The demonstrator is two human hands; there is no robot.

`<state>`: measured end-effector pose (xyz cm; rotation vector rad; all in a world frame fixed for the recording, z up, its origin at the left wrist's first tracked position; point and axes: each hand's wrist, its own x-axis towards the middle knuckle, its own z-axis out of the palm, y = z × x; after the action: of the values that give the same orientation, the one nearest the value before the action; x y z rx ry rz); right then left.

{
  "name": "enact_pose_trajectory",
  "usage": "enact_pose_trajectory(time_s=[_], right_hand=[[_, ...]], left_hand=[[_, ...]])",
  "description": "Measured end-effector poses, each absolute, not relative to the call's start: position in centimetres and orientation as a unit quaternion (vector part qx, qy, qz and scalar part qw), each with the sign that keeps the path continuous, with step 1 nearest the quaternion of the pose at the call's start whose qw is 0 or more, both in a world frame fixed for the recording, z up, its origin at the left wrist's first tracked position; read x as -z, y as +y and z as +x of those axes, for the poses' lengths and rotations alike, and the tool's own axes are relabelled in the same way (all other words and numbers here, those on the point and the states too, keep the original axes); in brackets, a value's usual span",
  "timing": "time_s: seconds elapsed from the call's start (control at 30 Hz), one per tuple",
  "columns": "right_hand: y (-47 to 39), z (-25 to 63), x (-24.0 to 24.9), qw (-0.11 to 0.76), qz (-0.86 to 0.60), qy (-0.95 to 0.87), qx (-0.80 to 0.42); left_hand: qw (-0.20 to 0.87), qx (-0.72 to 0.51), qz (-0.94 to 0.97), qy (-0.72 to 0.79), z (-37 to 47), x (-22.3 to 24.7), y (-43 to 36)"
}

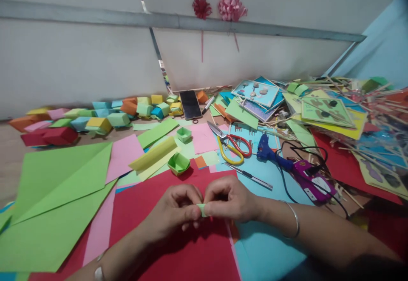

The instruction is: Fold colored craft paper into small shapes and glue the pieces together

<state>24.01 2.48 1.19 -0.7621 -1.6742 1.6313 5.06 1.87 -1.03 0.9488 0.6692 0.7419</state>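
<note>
A small piece of light green paper [202, 210] is pinched between my two hands above a red sheet [143, 213]. My left hand [178, 206] grips its left side with thumb and fingers. On the other side, my right hand [231, 200] holds it by thumb and forefinger. Most of the paper is hidden by my fingers. Just beyond the hands stands a green folded paper box [179, 163], and farther back a smaller pale green box [184, 134]. A utility knife [250, 175] lies to the right of the hands.
Scissors with red and yellow handles [232, 145] lie beyond the knife. A blue glue gun [270, 153] and a purple power strip [312, 181] with black cord are at right. Large green sheets [63, 187] cover the left. Several folded paper boxes [95, 119] and a phone [190, 104] line the back.
</note>
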Motion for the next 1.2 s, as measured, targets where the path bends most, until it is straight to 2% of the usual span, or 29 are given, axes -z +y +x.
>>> enact_pose_trajectory(time_s=[0.1,0.2,0.27,0.4,0.47,0.57,0.63,0.73,0.97,1.2], right_hand=[[1.9,23.9,-0.7,0.331,-0.262,-0.602,-0.678],[1.4,23.8,-0.1,0.332,-0.23,-0.648,-0.646],[1.2,23.7,0.3,0.365,-0.203,-0.731,-0.539],[1.0,23.5,0.8,0.441,-0.196,-0.86,-0.168],[1.4,23.8,0.7,0.445,-0.209,-0.868,-0.072],[2.8,24.6,0.3,0.486,-0.256,-0.832,-0.075],[4.0,25.2,0.3,0.506,-0.35,-0.779,-0.118],[5.3,25.8,0.6,0.523,-0.414,-0.731,-0.145],[4.5,25.6,1.1,0.478,-0.378,-0.787,-0.095],[4.3,25.5,1.9,0.449,-0.366,-0.811,-0.079]], left_hand=[[0.806,-0.301,0.439,0.26,4.9,1.3,2.0],[0.811,-0.27,0.458,0.246,4.6,1.3,2.3],[0.806,-0.262,0.469,0.248,4.5,1.3,2.3],[0.774,-0.282,0.496,0.273,4.8,1.0,2.1],[0.727,-0.327,0.521,0.306,5.1,0.5,1.9],[0.613,-0.435,0.528,0.394,5.7,-0.2,1.9],[0.532,-0.514,0.49,0.461,5.8,-0.3,2.4],[0.488,-0.585,0.406,0.505,5.7,0.2,3.4],[0.503,-0.587,0.373,0.513,5.5,0.6,3.2],[0.482,-0.478,0.473,0.561,5.0,0.4,3.8]])
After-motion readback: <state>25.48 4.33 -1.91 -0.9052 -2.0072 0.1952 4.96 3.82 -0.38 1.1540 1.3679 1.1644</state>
